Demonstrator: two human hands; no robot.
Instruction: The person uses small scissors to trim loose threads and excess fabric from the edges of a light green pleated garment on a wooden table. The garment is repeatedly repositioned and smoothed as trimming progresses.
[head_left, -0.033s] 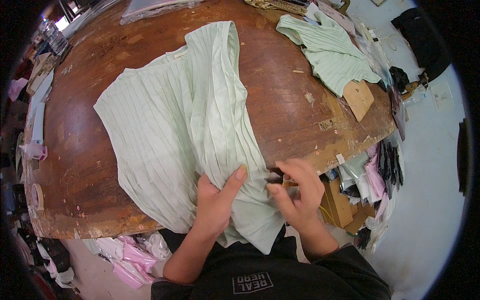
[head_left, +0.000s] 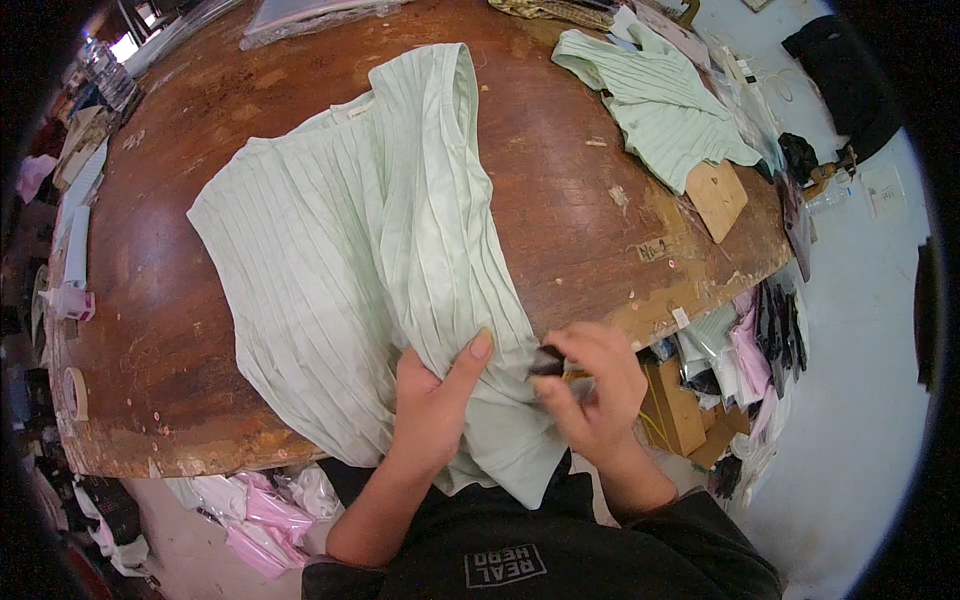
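A pale green sleeveless pleated top [head_left: 310,250] lies spread on the brown wooden table, its lower edge hanging toward me over the near rim. My left hand [head_left: 430,405] pinches a fold of the fabric near the hem, thumb on top and fingers hidden beneath. Just to its right, my right hand [head_left: 595,385] is closed around a small dark tool [head_left: 547,361], with a bit of yellow showing by the palm. The tool's tip meets or nearly meets the top's side edge. It is blurred, so its exact kind is unclear.
Another pale green pleated garment [head_left: 660,100] lies at the far right beside a wooden board [head_left: 718,200]. A tape roll [head_left: 75,393] and small bottle [head_left: 70,302] sit along the left edge. Bagged pink clothing [head_left: 260,525] and a cardboard box [head_left: 680,405] are below the table [head_left: 590,240].
My right hand has shifted very slightly, and more of the dark tool shows between thumb and fingers. The left hand and the top keep their places.
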